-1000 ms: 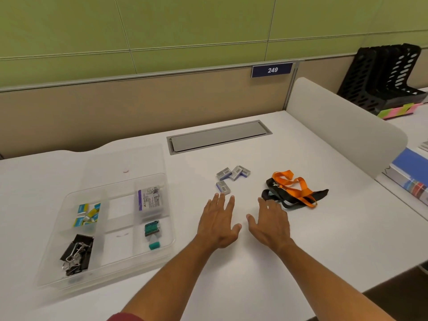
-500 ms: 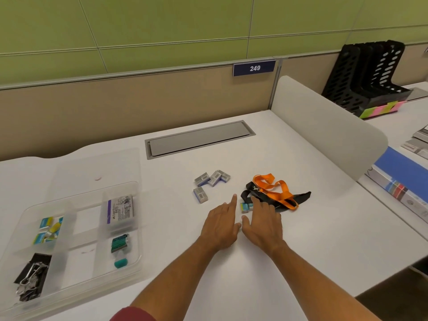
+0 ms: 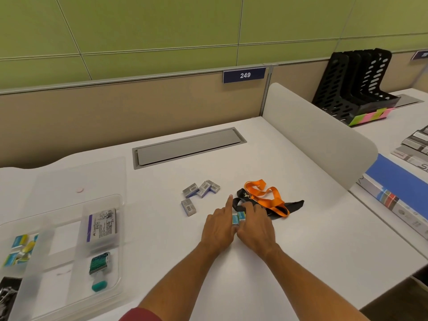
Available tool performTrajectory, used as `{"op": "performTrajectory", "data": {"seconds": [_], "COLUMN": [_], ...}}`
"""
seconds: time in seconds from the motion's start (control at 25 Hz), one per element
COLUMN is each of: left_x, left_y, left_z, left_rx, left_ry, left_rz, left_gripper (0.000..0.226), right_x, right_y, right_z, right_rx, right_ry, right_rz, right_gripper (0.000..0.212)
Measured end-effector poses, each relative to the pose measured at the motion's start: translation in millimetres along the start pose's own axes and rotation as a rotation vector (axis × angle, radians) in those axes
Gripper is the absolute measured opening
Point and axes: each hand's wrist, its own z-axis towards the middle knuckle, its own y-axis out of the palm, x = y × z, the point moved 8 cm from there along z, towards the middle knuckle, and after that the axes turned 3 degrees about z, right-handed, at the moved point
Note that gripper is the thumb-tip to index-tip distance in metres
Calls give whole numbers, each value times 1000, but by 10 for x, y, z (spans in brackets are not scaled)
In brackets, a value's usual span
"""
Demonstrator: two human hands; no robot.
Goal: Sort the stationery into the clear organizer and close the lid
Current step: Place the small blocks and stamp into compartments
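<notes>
Two small blue boxes (image 3: 238, 218) lie on the white desk, squeezed between my left hand (image 3: 217, 228) and my right hand (image 3: 254, 224); my left index finger points forward. Several grey staple boxes (image 3: 201, 189) sit just beyond, to the left. Right behind my right hand lies an orange lanyard (image 3: 266, 198) tangled with a black lanyard (image 3: 295, 205). The clear organizer (image 3: 121, 206) stands at the left, its lid (image 3: 81, 174) folded open behind it. It holds a white labelled box (image 3: 102, 225), green staples (image 3: 99, 262), blue-yellow packets (image 3: 20, 249) and black binder clips (image 3: 5, 290).
A grey cable hatch (image 3: 187, 147) is set into the desk at the back. A white divider (image 3: 312, 135) bounds the desk on the right. Beyond it are black file racks (image 3: 356, 84), sticky notes (image 3: 370, 115) and a blue-covered book (image 3: 393, 181).
Both hands moved forward and came together around the small blue boxes beside the lanyards. The view shifted right, pushing the organizer toward the left edge.
</notes>
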Motion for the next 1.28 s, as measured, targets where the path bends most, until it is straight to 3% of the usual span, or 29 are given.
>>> {"op": "performTrajectory", "data": {"seconds": [0.2,0.32,0.6,0.8,1.04,1.28], "left_x": [-58,-140,-464,-664,-926,-1305], "left_y": [-11,-66,-223,-434,-786,-1175], "left_z": [16,-17,-167,-347,-683,-1127], "left_rx": [8,41,67,152,241,370], "left_ry": [14,62,-9,-37,-99,-113], "left_rz": [-9,45,40,64,-17,-56], "left_gripper": [83,83,75,52,49,51], "right_x": [-32,-64,-155,-396,-849,-1564], "right_y": [25,20,42,44,-16,40], "right_z": [58,64,19,-130,-276,-478], "right_rx": [11,26,-14,-37,5,34], "right_ry": [7,10,19,-96,-222,-385], "right_rz": [29,54,152,213,248,273], "right_gripper": [75,63,53,48,29,31]}}
